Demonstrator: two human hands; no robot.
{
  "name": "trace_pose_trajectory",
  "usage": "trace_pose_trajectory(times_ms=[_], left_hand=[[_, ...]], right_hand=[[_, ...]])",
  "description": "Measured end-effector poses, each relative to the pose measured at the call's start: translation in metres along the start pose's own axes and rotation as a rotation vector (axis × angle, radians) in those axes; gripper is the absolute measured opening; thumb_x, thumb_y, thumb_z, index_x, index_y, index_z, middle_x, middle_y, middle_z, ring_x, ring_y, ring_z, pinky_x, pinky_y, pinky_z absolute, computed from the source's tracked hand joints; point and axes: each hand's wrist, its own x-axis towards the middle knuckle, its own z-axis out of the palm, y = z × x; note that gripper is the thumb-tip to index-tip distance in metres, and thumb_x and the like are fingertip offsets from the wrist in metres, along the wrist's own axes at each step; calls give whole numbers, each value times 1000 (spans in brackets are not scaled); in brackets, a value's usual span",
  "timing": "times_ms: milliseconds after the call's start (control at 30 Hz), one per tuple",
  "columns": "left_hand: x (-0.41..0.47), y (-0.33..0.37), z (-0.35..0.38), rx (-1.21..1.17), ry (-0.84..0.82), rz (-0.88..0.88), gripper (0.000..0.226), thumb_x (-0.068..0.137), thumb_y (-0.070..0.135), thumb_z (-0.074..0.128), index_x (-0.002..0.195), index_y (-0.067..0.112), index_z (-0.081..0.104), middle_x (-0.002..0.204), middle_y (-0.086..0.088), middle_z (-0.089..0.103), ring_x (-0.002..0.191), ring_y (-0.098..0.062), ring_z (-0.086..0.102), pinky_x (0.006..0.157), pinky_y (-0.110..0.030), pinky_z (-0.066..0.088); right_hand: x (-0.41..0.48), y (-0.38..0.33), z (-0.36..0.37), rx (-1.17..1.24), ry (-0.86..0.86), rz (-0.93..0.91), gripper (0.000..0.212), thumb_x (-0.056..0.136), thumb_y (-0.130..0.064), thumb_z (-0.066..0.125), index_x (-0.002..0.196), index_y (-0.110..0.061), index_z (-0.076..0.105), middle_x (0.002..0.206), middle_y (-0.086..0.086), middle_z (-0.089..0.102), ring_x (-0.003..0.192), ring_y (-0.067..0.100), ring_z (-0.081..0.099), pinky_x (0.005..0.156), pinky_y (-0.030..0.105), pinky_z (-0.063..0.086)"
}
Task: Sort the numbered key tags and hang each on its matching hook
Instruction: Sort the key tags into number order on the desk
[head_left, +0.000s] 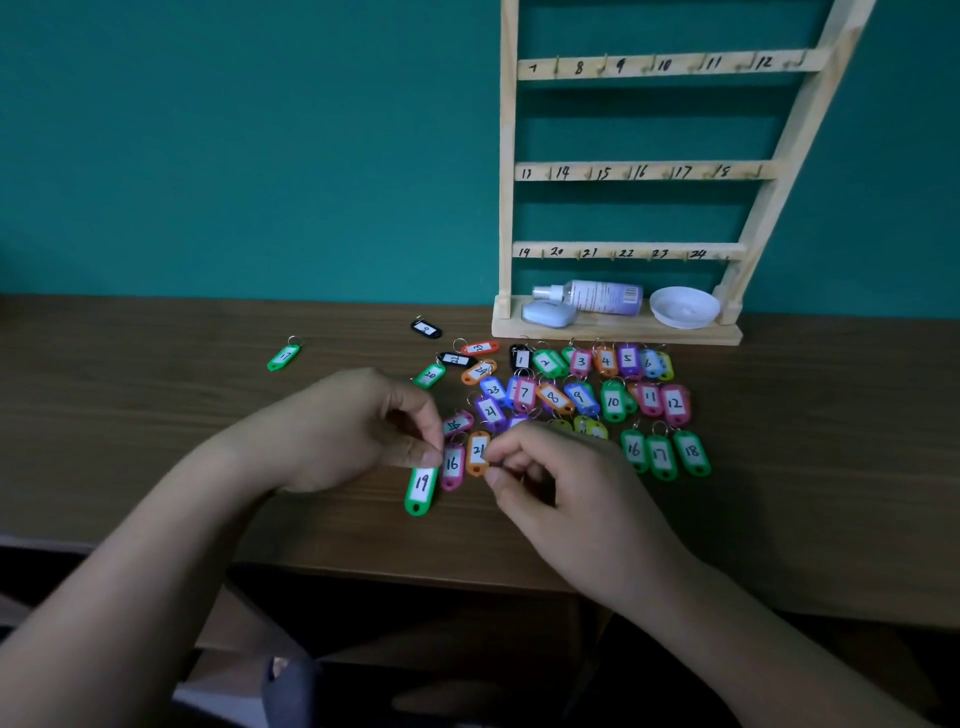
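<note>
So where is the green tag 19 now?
In the head view, the green tag 19 lies on the table, top end pinched by the left hand, directly left of the pink tag 16.

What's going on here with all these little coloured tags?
A person is sorting numbered key tags on a wooden desk. The left hand pinches the ring end of the green tag 19. The right hand has its curled fingers at the edge of the orange tag 21, but whether it grips it is unclear. Many other tags lie in rows by number. No tags hang on the visible rails of the wooden rack.
</note>
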Motion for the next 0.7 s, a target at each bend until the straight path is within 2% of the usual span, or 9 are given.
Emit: trace_pose_trajectory(times_ms=[67,200,300,367,467,600,700], left_hand=[[0,6,3,-35,23,20,10,89,30,85,86,34,77,83,19,75,78,2,67,72,-14,46],[1,20,13,-121,79,81,7,90,24,84,88,26,78,84,12,77,75,-2,68,71,-15,49],[3,27,21,-160,91,118,8,93,23,82,88,27,76,80,10,77,75,-11,72,74,-25,54],[4,30,27,-168,110,130,8,93,24,82,89,27,76,83,11,77,77,-11,72,76,-28,56],[6,31,32,-202,159,155,6,93,24,82,91,27,77,87,12,78,81,-5,71,76,-22,53],[10,25,27,-265,219,148,4,93,26,80,96,25,77,90,6,78,85,-10,72,80,-25,56],[12,14,25,-132,251,90,9,91,24,83,94,28,77,90,11,77,86,-8,71,81,-25,54]], right_hand=[[0,-1,1,33,8,33,9,96,-27,79,105,-26,76,87,-16,70,88,5,68,74,21,52],[0,-2,3,80,18,91,27,93,-34,82,118,-32,73,90,-20,72,92,2,69,74,12,47],[2,-1,3,111,16,133,34,90,-33,85,121,-33,72,91,-20,75,91,1,70,76,12,47],[4,0,2,152,25,160,32,89,-28,86,118,-32,73,88,-19,76,87,1,71,76,12,48],[6,2,-2,168,30,173,28,89,-22,86,113,-32,74,84,-18,77,85,2,74,76,13,50],[8,6,-11,124,39,188,24,91,-23,85,111,-32,76,84,-21,77,87,1,73,79,15,53],[9,10,-19,96,61,200,18,91,-24,84,105,-34,79,83,-23,76,86,-2,73,78,14,53]])
